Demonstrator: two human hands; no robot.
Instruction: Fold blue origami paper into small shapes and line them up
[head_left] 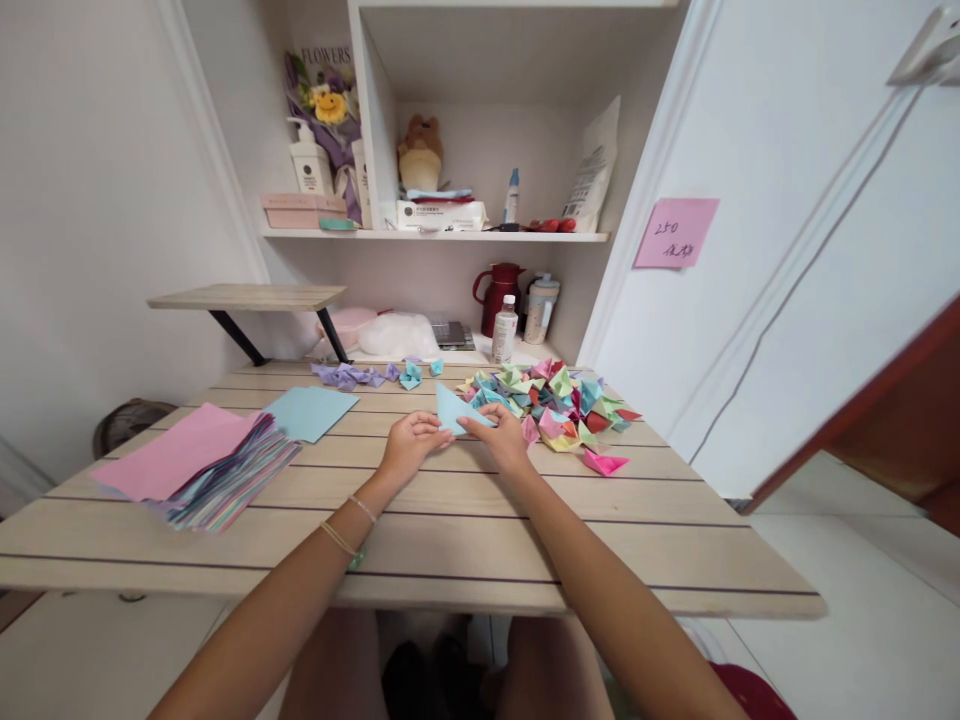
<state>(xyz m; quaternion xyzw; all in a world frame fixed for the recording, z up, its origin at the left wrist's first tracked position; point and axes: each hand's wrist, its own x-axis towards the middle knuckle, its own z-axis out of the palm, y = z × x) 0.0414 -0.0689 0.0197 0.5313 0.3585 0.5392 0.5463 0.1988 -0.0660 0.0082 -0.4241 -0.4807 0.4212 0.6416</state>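
A light blue folded paper (454, 409) rests on the wooden table (450, 520) at its middle. My left hand (409, 445) pinches its left lower edge with curled fingers. My right hand (501, 436) presses and pinches its right edge. Just to the right lies a pile of several folded paper pieces (559, 400) in mixed colours, with a pink one (604, 462) at the near end. A fanned stack of coloured paper sheets (206, 465) with a pink top sheet lies to the left, and a single light blue sheet (311, 411) lies beside it.
Purple and blue folded pieces (371, 375) lie at the table's far edge. Behind stand a small bottle (505, 330), a red jug (499, 295) and a tumbler (541, 308). A small shelf (244, 297) juts out at the left. A pink note (675, 232) sticks on the right wall.
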